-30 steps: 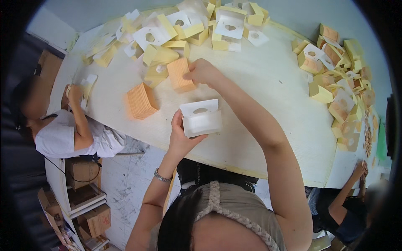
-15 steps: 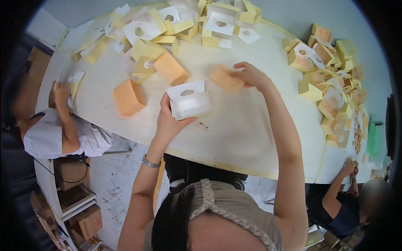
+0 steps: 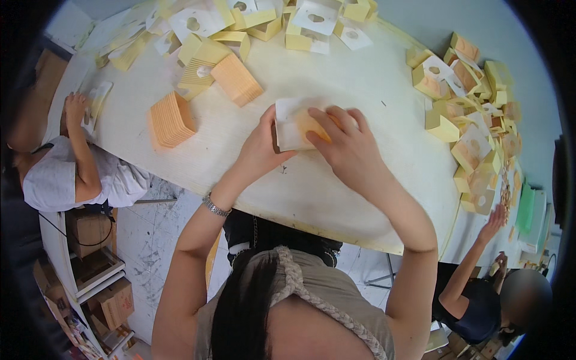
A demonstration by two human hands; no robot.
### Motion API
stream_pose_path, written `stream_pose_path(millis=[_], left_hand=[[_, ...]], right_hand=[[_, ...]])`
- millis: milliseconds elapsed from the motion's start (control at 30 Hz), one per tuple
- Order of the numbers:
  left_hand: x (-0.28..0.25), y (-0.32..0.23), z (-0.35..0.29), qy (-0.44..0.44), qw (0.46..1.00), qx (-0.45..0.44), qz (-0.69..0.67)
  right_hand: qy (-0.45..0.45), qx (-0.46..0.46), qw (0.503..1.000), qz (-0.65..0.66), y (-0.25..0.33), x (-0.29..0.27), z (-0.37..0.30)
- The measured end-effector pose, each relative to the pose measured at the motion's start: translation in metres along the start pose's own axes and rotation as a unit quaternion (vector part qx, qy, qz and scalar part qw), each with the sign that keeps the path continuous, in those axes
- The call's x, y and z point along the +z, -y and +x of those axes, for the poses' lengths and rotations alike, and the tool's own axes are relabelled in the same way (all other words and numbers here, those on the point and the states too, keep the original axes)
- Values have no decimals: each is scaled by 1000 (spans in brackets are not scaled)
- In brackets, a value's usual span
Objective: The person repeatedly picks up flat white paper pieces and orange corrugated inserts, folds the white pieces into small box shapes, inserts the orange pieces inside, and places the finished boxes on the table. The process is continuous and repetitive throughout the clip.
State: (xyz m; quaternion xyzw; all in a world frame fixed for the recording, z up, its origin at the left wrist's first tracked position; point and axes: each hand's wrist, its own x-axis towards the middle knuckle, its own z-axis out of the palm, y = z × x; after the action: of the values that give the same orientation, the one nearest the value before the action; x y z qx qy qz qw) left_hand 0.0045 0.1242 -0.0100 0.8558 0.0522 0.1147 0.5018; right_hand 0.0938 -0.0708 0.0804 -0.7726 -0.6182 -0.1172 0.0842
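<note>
In front of me a small white folded paper box point(image 3: 289, 133) is in my left hand point(image 3: 259, 141), its fingers and thumb wrapped round the left side. My right hand point(image 3: 347, 141) grips an orange card piece point(image 3: 309, 125) against the box's right part. Blur and my fingers hide how far the card sits inside it. Beyond and to the left stand a stack of orange card pieces point(image 3: 172, 123) and a second orange stack point(image 3: 237, 80). The second stack touches a stack of pale yellow folded pieces point(image 3: 198, 69).
Yellow and white boxes with cut-out openings point(image 3: 315, 21) lie heaped along the table's far edge. Another pile of boxes point(image 3: 474, 144) covers the right side. One co-worker point(image 3: 72, 174) sits at the left, another point(image 3: 474, 300) at the lower right. Shelves with cartons point(image 3: 114, 300) stand lower left.
My right hand has brought the orange card leftward from the table's middle to the white box. My left hand has moved the box slightly right and turned it. The right co-worker's hand has lifted.
</note>
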Motion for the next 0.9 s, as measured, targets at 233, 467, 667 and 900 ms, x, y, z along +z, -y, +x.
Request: stream_pose_path(millis=[233,467,667,900], left_hand=[[-8,-4,2,13,1000,-24,-8],[-10,1,2,37,998,-28,39],[-11,-1,4,40,998,-37,40],[-11,-2,4,46,997,-43,48]], right_hand=[[16,3,984,177,-6,53,10],[40,-69,993,88,-34,31,-1],[-56,-57,990,120,-22,56,-8],[-18,-91,994,63,-47,33,-11]])
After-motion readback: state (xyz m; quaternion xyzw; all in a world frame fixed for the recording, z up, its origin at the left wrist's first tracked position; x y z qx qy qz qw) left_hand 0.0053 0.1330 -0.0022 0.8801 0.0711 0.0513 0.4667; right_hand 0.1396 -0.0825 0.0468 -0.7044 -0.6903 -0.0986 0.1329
